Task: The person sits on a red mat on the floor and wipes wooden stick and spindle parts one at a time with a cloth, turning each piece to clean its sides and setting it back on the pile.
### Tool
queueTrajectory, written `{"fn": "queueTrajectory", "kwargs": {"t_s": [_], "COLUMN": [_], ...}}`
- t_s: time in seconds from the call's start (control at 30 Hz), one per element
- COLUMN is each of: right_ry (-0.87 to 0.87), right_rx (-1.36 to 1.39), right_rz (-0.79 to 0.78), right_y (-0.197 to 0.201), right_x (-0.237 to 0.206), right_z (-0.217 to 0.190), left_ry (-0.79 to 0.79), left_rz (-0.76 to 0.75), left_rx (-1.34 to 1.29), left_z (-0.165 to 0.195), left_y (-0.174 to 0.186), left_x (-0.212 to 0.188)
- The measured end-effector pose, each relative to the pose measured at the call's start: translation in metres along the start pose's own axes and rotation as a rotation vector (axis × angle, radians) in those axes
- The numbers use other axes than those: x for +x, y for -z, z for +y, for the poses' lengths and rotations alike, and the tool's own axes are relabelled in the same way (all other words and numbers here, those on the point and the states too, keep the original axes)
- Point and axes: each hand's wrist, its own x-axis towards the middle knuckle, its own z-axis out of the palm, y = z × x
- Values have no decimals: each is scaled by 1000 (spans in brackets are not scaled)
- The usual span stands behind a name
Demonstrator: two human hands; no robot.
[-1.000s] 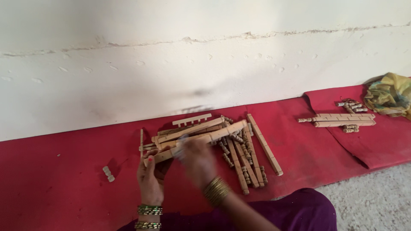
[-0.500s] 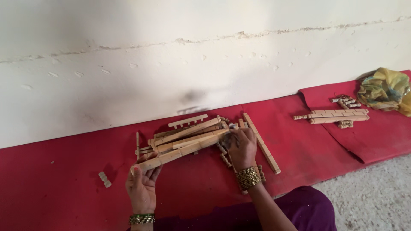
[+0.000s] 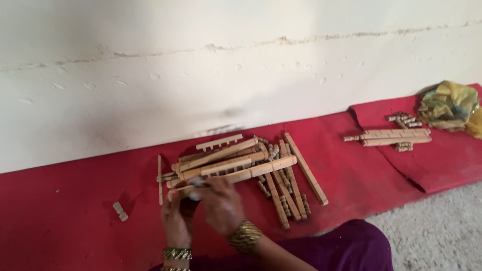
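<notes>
While both hands meet at the near end of the pile of wooden sticks point(image 3: 241, 168), the person seems to be picking one piece out. The left hand point(image 3: 176, 221) is curled round the end of a long wooden stick point(image 3: 236, 175) (its fingers are blurry, so I cannot tell how tight). The right hand point(image 3: 221, 203) bends over it, palm down; whether it grips is hidden. Next, the stick must likely slide free without knocking the pile. A small wooden bead piece point(image 3: 120, 211) lies left of the pile on the red mat point(image 3: 60, 226).
</notes>
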Motion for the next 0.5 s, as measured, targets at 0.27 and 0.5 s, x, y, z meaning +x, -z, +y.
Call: {"fn": "queueTrajectory", "kwargs": {"t_s": [0.27,0.5], "right_ry": [-166,-947], "right_rx": [-461,977], "right_rz": [230,251], "right_y": [72,23], "right_x": [13,22], "right_z": [116,50], "left_ry": [-95,-109], "left_rz": [30,79], "left_rx": [-10,-22], "left_z": [36,5], "left_y": [8,-4], "left_x": [2,5]}}
